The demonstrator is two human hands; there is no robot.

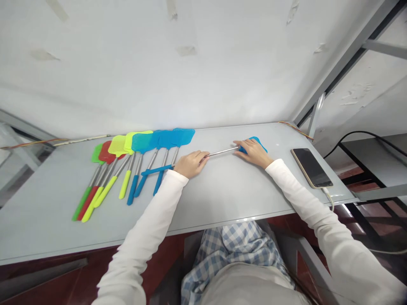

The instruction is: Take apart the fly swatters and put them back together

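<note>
Between my two hands a blue fly swatter (pixel 222 151) with a thin metal rod is stretched out sideways above the table. My left hand (pixel 191 163) is closed around the rod near its blue grip, which points left over other swatters' handles. My right hand (pixel 252 152) holds the swatter by its head end, the fingers covering much of the blue paddle. To the left lie several more fly swatters side by side: blue swatters (pixel 167 139), yellow swatters (pixel 118 146), a red swatter (pixel 106 152) and a green swatter (pixel 97 153), paddles toward the wall.
The grey table (pixel 210 199) stands against a white wall (pixel 203 84). A phone (pixel 311 167) with a white cable (pixel 328 195) lies at the right end. Metal frame bars (pixel 318 108) rise at the right, and a wire (pixel 295 129) runs along the back right corner.
</note>
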